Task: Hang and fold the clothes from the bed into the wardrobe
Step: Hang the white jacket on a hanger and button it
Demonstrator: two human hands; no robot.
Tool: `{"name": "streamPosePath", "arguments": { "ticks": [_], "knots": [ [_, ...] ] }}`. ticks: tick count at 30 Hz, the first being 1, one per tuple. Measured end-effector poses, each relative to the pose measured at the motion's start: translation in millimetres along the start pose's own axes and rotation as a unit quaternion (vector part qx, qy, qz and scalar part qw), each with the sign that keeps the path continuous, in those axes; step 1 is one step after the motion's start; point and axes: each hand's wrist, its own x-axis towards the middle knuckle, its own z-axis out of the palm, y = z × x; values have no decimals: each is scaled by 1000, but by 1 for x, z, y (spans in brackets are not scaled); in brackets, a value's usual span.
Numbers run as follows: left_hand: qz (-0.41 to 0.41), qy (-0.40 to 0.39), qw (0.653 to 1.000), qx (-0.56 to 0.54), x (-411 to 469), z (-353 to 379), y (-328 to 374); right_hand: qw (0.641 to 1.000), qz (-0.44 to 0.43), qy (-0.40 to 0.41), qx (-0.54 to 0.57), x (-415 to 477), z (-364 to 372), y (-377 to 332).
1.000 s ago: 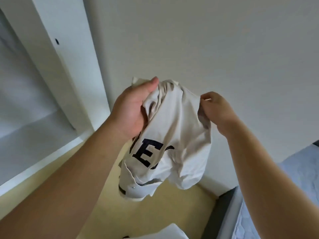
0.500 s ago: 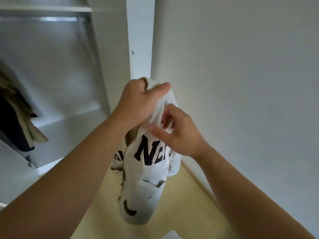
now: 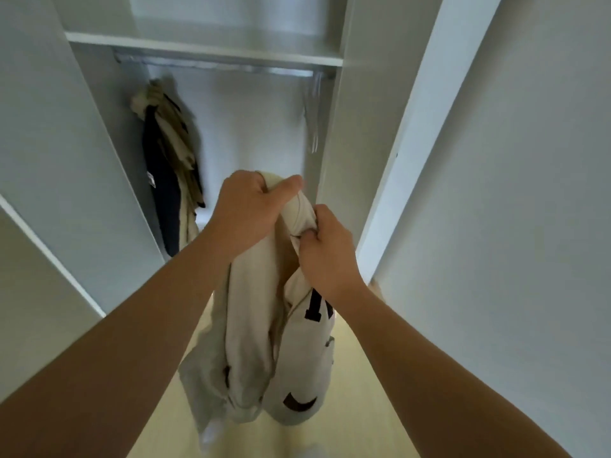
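– White wardrobe [image 3: 334, 143] walls are filling the view, and a rail [image 3: 215, 66] is running under the shelf [image 3: 205, 49]. What is hanging there?
– Some clothes [image 3: 168, 180] are hanging at the left end, and thin hangers [image 3: 312, 120] are waiting at the right end.
– Where is the top [image 3: 251, 325] hanging?
– It is dangling in front of the wardrobe, over the floor [image 3: 357, 391], all bunched up. The left hand [image 3: 251, 206] is gripping its highest part, and the right hand [image 3: 327, 252] is pinching a fold just below. Both hands are curling tight on cloth.
– Is it looking heavy?
– I am guessing no. It is drooping like something soft and light, so it is going to flop and twist. I am thinking the shoulders or the neck are making the best places for holding it, so a hanger is sliding in easily.
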Motion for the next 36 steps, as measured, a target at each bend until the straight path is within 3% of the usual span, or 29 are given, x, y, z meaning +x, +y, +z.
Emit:
{"name": "streamPosePath", "arguments": {
  "ticks": [2,4,6,8,10,12,17,19,22,25,32,36],
  "knots": [
    [-56,50,997,-13,19,-11,-17,999,-13,-49,-13,28,6,-2],
    [-127,78,983,-112,37,-22,-37,992,-45,-74,-87,57,13,-4],
    [-159,58,954,-247,47,-32,-60,988,-70,-73,-120,86,20,-11],
    [-155,32,942,-295,52,-38,-85,991,-76,-62,-93,115,33,-18],
    [-168,60,955,-238,59,-41,-121,993,-79,-47,-79,141,49,-24],
    [-200,83,972,-92,70,-43,-165,992,-99,-33,-74,165,68,-31],
    [-220,24,968,121,105,-51,-269,984,-163,-3,-75,227,105,-52],
    [-221,-49,958,178,131,-57,-298,983,-167,23,-78,251,116,-58],
    [-242,-209,909,267,167,-63,-341,985,-136,64,-80,286,127,-57],
    [-284,-235,894,254,204,-64,-367,984,-105,120,-85,316,128,-44],
    [-251,-150,934,207,341,-41,-357,975,15,161,-151,376,122,24],
    [-240,-96,953,156,425,-26,-346,971,28,170,-166,412,126,77]
  ]
}}
